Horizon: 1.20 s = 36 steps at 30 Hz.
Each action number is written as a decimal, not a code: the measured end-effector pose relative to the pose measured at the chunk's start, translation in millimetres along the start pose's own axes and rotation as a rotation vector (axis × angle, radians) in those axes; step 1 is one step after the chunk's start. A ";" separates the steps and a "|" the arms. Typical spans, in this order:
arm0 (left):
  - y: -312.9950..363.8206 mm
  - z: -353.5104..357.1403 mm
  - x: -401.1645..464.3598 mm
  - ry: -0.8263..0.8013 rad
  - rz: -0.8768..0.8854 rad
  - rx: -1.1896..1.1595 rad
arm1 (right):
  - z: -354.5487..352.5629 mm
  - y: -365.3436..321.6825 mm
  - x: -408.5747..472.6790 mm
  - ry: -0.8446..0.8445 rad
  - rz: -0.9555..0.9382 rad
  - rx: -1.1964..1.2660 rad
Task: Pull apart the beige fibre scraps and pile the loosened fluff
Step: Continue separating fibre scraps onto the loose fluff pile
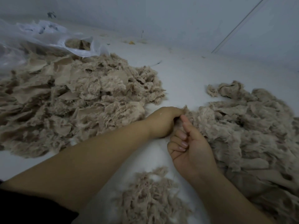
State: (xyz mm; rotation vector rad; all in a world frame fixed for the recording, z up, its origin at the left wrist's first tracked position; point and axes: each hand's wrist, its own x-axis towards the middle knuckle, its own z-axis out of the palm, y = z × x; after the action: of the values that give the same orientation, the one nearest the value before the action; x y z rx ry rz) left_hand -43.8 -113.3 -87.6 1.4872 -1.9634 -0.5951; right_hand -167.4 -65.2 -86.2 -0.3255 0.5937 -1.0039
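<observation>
A pale white floor (186, 75) ran up to a plain wall, dim light all round, and a clear plastic bag (32, 39) slumped at the far left with a few beige scraps showing through its mouth. Spilling out below it was the big left heap (72, 101), flat scrap pieces mixed through frayed fibre — by the look of it, the stock waiting its turn. Across the gap lay the right heap (250, 135), woollier and more teased out, and a small tuft pile (150, 196) sat near the person between the forearms.

And there was the action, right at the near edge of that right heap! The left hand (161, 122) was curled tight, fingers bunched on a wisp of fibre (184, 110) at the heap's rim. The right hand (189, 147) lay palm up just beside it, fingers loosely folded in, thumb raised toward the same wisp; whether it actually pinched any fibre couldn't be made out. Hands that close together suggested a short tug between them, with the loosened fluff dropping straight onto the heap beside them.
</observation>
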 end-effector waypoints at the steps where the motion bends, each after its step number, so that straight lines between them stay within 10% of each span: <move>1: -1.6 0.1 -8.1 0.008 0.043 -0.029 | 0.5 0.0 0.1 0.000 -0.003 0.007; 12: -30.3 -39.5 -79.1 0.150 0.199 0.024 | 3.1 -1.1 -4.5 0.044 0.125 0.031; 36: 28.2 -19.0 -95.5 0.437 -0.092 -0.954 | -3.6 1.7 5.1 -0.023 0.050 -0.042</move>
State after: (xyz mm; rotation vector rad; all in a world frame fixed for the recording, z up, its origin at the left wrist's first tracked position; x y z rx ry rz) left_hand -31.6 -13.7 -73.5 0.9676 -1.0197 -0.9663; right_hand -166.4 -68.6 -91.6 -0.3573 0.6003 -0.9397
